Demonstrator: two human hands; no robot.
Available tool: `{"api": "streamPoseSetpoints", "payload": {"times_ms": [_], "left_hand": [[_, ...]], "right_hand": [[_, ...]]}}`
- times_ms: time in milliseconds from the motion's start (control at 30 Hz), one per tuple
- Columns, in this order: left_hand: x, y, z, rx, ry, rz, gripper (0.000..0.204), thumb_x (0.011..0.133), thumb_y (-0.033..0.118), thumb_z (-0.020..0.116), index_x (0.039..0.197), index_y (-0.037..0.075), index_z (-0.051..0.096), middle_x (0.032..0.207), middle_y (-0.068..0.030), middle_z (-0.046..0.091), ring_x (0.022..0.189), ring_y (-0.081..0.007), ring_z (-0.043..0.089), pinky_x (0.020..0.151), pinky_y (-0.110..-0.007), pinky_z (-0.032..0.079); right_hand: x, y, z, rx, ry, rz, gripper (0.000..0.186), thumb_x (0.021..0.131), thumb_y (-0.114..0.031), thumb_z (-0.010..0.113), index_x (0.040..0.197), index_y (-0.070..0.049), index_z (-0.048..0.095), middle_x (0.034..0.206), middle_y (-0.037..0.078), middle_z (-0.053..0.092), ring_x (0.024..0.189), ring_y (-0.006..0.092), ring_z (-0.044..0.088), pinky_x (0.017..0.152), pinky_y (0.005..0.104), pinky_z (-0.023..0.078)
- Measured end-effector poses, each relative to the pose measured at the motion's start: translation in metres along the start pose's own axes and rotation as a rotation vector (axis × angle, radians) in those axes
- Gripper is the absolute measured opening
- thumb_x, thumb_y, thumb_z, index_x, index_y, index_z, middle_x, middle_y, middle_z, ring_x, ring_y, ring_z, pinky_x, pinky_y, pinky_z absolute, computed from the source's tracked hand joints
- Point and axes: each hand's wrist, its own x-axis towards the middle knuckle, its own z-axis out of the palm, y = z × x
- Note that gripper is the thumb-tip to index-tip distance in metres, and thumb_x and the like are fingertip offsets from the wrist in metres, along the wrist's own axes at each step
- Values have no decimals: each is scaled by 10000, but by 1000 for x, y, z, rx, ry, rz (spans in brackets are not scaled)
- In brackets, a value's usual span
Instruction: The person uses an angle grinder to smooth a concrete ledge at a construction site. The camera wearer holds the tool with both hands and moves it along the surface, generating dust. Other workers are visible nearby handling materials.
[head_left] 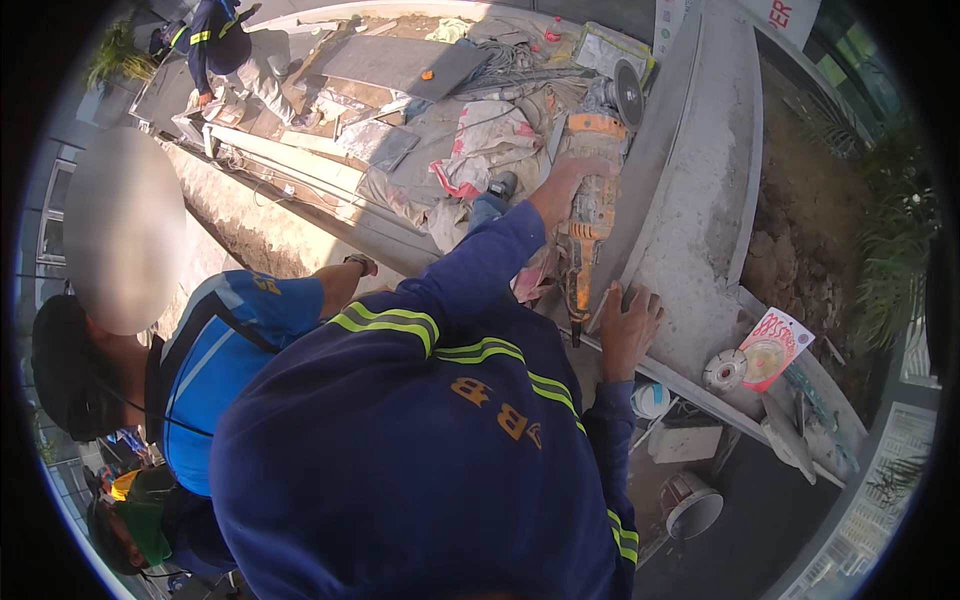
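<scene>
A dusty orange angle grinder (597, 205) lies along the inner side of the concrete ledge (690, 190), its dark round disc (627, 93) at the far end. My left hand (562, 188) is closed over the grinder's body from its left side; some of the fingers are hidden. Just right of the grinder's rear handle, my right hand (630, 322) rests on the ledge's near edge with fingers spread, holding nothing. Farther right on the ledge are a round grey grinding wheel (724, 370) and a red-and-white package (777, 348) with a round disc in it.
A co-worker in a blue shirt (250, 360) is close on my left, another person (225, 50) bends at the far left. Sacks (490, 145), boards (400, 65) and cables clutter the ground ahead. A bucket (692, 505) stands below the ledge.
</scene>
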Motion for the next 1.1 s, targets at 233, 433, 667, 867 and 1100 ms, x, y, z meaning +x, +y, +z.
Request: {"api": "streamPoseSetpoints", "payload": {"times_ms": [233, 433, 667, 867, 1100], "left_hand": [[-60, -6, 17, -75, 176, 139, 342, 729, 166, 798, 1001, 0, 674, 849, -94, 687, 676, -192, 697, 570, -349, 561], [-79, -9, 16, -181, 277, 283, 399, 713, 128, 816, 1032, -25, 631, 800, -109, 668, 635, -207, 682, 552, -349, 554], [-88, -18, -5, -181, 283, 308, 474, 694, 99, 825, 1097, 5, 596, 856, -99, 656, 665, -204, 684, 567, -353, 564], [-87, -22, -5, -188, 319, 286, 545, 677, 100, 837, 1140, 2, 567, 888, -103, 656, 665, -204, 678, 576, -352, 564], [-105, -31, -16, -135, 298, 207, 481, 718, 142, 814, 1119, -4, 591, 868, -93, 654, 665, -191, 676, 586, -344, 564]], "right_hand": [[-1, 21, 0, 36, -43, -127, 372, 984, -309, 577, 1156, 10, 659, 1133, 218, 648, 1100, 444, 567, 954, 548, 434], [6, 34, 8, 69, -59, -174, 336, 1014, -240, 502, 1154, 24, 657, 1118, 226, 657, 1077, 430, 577, 944, 520, 441], [9, 32, 11, 59, -28, -201, 342, 1009, -235, 481, 1103, 33, 670, 1079, 240, 678, 1000, 428, 618, 904, 508, 458], [8, 33, 9, 64, 1, -186, 359, 1007, -255, 479, 1075, 41, 672, 1061, 247, 673, 996, 428, 623, 872, 500, 466], [10, 28, 6, 102, -29, -182, 350, 998, -241, 480, 1080, 40, 672, 1053, 244, 676, 1000, 435, 615, 894, 509, 452]]}}
